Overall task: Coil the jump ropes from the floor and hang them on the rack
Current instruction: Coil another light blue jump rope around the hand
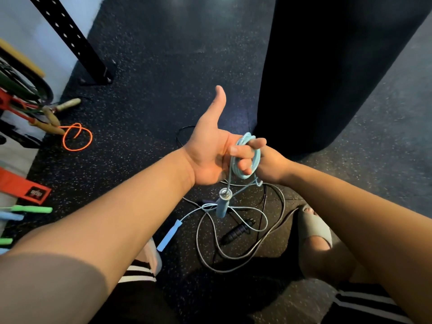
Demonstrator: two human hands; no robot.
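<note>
A light blue jump rope [247,157] is partly coiled around the fingers of my left hand [210,150], whose thumb points up. My right hand [271,164] is beside it, gripping the same coil. One blue handle [222,204] dangles below the hands; the other blue handle [169,235] lies on the floor with loose cord trailing to it. A black jump rope [238,232] with a ribbed handle lies in loops on the floor beneath. An orange rope [77,136] with wooden handles lies at the left.
A black punching bag [327,66] hangs at the right. A black perforated rack post [74,40] stands bolted to the floor at upper left. Bands and coloured handles [28,209] hang along the left edge. My sandalled foot [315,228] is beside the black rope.
</note>
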